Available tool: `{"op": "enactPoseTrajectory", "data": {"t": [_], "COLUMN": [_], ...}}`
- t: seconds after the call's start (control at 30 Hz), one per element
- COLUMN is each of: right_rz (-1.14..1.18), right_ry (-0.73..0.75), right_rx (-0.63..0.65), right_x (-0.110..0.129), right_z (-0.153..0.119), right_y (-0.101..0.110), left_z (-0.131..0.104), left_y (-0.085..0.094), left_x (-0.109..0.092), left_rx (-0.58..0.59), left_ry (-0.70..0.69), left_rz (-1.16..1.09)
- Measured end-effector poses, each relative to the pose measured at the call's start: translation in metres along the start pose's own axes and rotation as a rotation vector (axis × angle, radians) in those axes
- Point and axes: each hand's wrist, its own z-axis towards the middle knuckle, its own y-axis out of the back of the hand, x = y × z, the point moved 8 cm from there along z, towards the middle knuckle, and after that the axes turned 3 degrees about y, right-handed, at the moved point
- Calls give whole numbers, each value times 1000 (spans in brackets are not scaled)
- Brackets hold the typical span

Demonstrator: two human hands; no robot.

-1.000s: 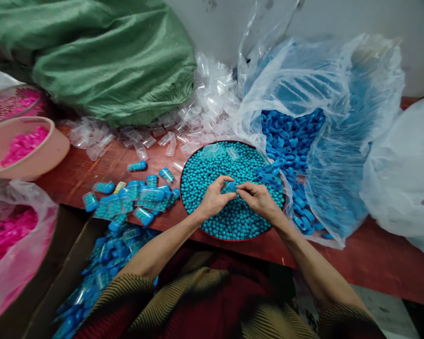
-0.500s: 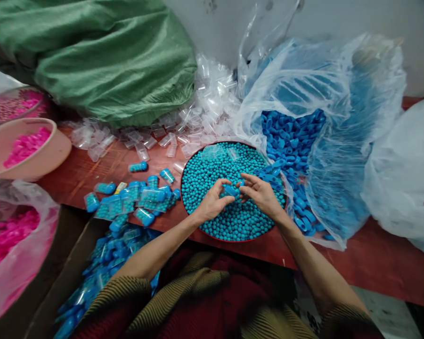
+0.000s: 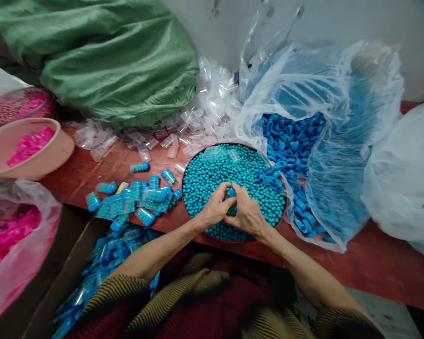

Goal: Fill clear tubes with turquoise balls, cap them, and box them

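Observation:
Both hands meet over a round red-rimmed tray [image 3: 183, 207] heaped with small blue beads [image 3: 212, 167]. My left hand [image 3: 215, 206] is closed around a small clear bottle [image 3: 231, 193] with blue showing in it, mostly hidden by the fingers. From the other side my right hand [image 3: 248, 211] closes in with bent fingers, pressing a blue cap at the bottle's end; the cap is largely covered. A few blue caps [image 3: 270, 176] lie on the beads at the tray's right side.
Filled blue-capped bottles [image 3: 134, 197] are piled left of the tray, above a box of more blue pieces [image 3: 109, 254]. Clear empty bottles [image 3: 205, 122] heap behind. A plastic bag [image 3: 339, 155] spills blue caps at right. A green sack [image 3: 120, 61] and a pink bowl [image 3: 61, 146] stand left.
My right hand has moved left and down with the cap, from just apart to meeting my left hand at the bottle. My left hand has hardly moved.

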Motion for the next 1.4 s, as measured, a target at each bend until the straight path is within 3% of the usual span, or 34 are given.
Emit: {"op": "enactPoseTrajectory", "data": {"t": [0.13, 0.3, 0.4, 0.53, 0.67, 0.77, 0.93, 1.0, 1.07, 1.17, 1.23, 1.3, 1.4], "right_rz": [-56, -75, 4, 102, 101, 72, 45, 35, 21, -2, -15, -17, -7], "right_ry": [57, 120, 114, 93, 115, 121, 69, 76, 88, 113, 125, 132, 135], "right_rx": [-47, -67, -60, -50, 52, 142, 137, 137, 133, 130, 134, 133, 119], "right_x": [4, 6, 6, 2, 3, 1, -13, -14, -14, -13, -14, -18, -26], "right_z": [-2, -7, -7, 0, 3, -1, -7, -9, -10, -10, -11, -12, -15], "right_y": [-2, -6, -5, -5, -10, -9, 0, -2, -5, -7, -5, -2, 3], "left_z": [-3, -9, -10, -8, -13, -30, -75, -83, -76, -52, -42, -42, -63], "left_y": [-2, 4, 6, 6, 19, 57, 160, 180, 179, 156, 143, 138, 144], "left_x": [4, 4, 0, 4, 5, -6, -29, -25, -11, 17, 29, 35, 41], "left_rx": [-61, -179, -136, -38, -99, -238, -752, -851, -761, -432, -274, -212, -237], "left_ry": [2, -61, -72, -34, -25, -40, 57, 115, 121, 72, 46, 38, 61], "left_rz": [-10, 169, 249, 73, 161, 448, 1101, 1299, 1428, 1516, 1556, 1610, 1674]}}
